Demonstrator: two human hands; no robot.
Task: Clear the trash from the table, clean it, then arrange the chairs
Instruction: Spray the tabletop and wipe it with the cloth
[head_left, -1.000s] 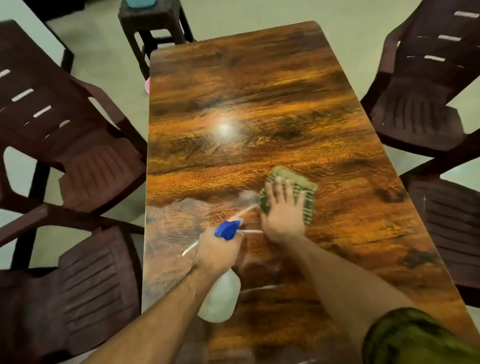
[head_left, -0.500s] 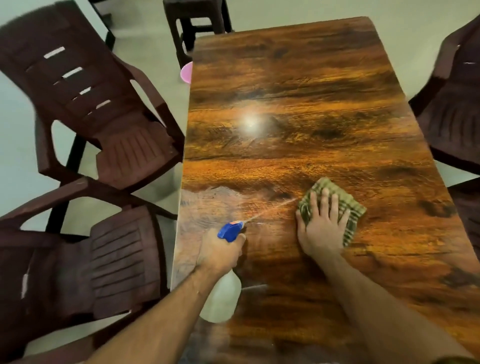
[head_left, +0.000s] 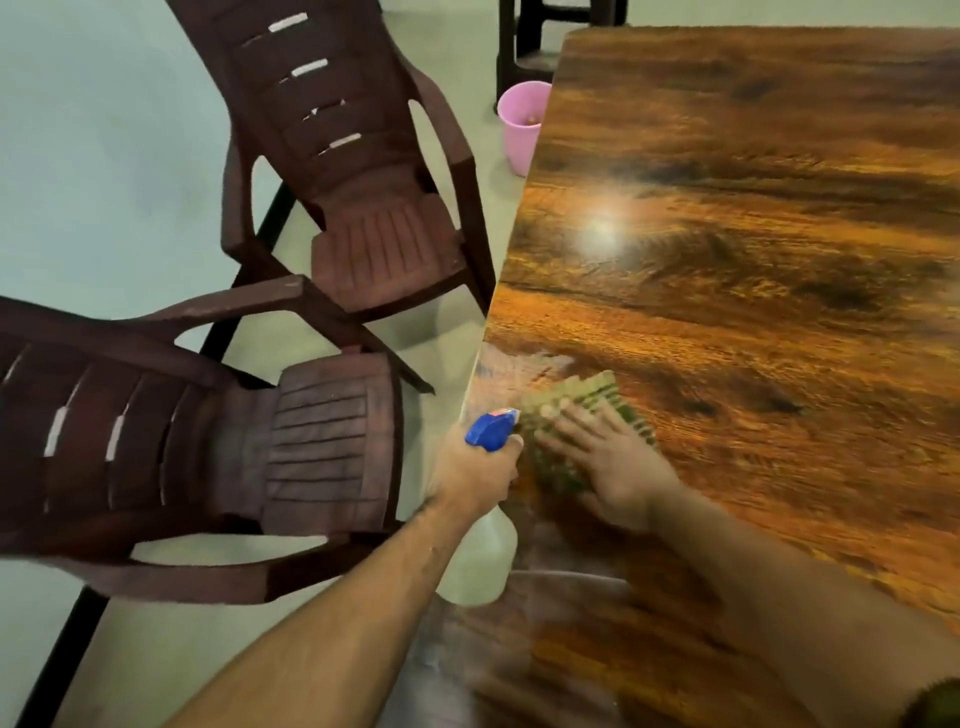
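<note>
Pale floor surrounds a glossy wood-grain table (head_left: 753, 312). A near armchair (head_left: 311, 441) and a far armchair (head_left: 384, 244) are set to its left, and a pink bucket (head_left: 519, 124) stands on the floor by the far-left edge. At the near-left edge a spray bottle (head_left: 491, 430) is gripped in the left hand (head_left: 472, 475). Just beside it, a green checked cloth (head_left: 592, 395) is pressed flat under the straight fingers of the right hand (head_left: 618, 473). If the wipe is carried further left, the cloth could be pushed off the edge or the bottle knocked.

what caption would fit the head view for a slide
Right hand presses a green cloth on the wooden table while the left hand holds a spray bottle.
</note>
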